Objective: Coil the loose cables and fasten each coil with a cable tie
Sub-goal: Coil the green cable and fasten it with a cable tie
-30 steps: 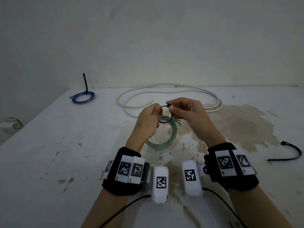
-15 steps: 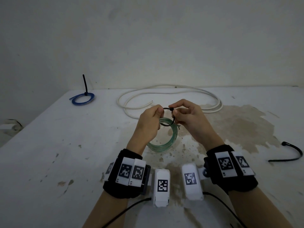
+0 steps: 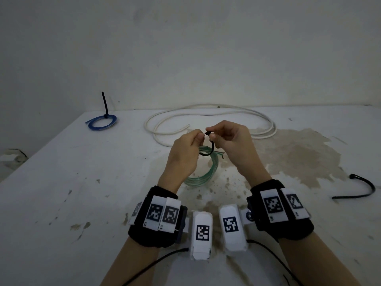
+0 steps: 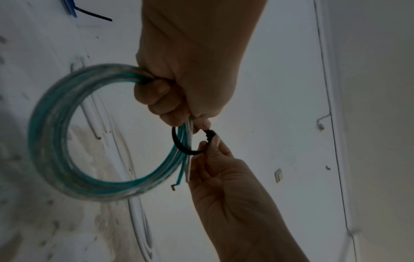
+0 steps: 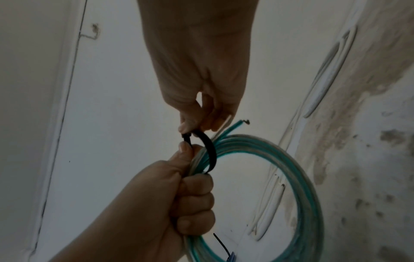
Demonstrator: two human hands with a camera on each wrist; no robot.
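Both hands busy: my left hand [image 3: 183, 153] grips coil [image 4: 53, 141], right hand [image 3: 231, 141] pinches tie [image 5: 209, 150] head. Feed tail straight, cinch snug around strands.

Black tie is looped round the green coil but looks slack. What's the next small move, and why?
Probably pull the tail through the head to cinch it. The black cable tie hangs as an open loop round the green coil; the left hand grips the coil and the right hand pinches the tie near its head.
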